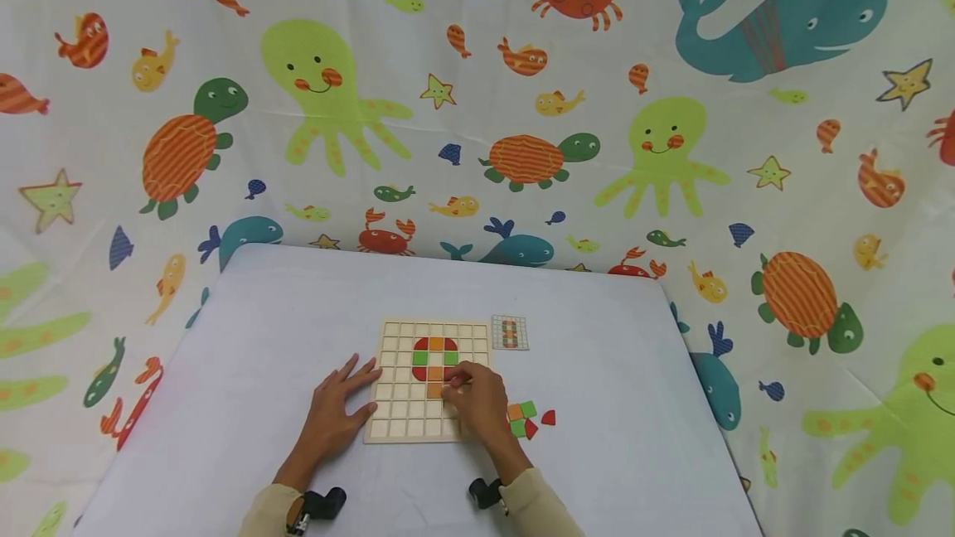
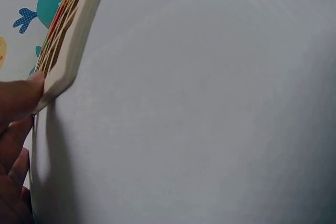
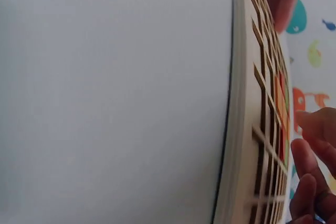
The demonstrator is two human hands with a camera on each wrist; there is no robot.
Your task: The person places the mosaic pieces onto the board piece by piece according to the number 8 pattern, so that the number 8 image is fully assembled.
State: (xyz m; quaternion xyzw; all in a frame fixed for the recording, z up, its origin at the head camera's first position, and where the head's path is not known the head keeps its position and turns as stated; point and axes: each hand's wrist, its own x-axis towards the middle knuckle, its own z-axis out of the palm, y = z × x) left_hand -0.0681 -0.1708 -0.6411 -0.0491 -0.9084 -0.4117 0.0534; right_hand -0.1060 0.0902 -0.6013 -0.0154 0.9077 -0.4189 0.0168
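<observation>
A square wooden grid board [image 1: 395,429] lies on the white table. Coloured tiles fill some cells near its middle: red rounded corners [image 1: 421,344], green squares [image 1: 421,358], and orange squares [image 1: 435,389] in a column. My left hand [image 1: 333,408] rests along the board's left edge with fingers spread, and the thumb [image 2: 23,95] touches the board's near corner. My right hand [image 1: 480,404] hovers over the board's right half. Its thumb and index fingertip are apart, close to the lower orange tiles, with no tile showing between them in the right wrist view.
Right of the board lie several loose tiles, including an orange square [image 1: 516,412], a green square [image 1: 528,408] and a red rounded piece [image 1: 549,418]. A small pattern card [image 1: 511,333] sits by the board's far right corner. A sea-animal curtain [image 1: 462,222] hangs behind the table [image 1: 619,355].
</observation>
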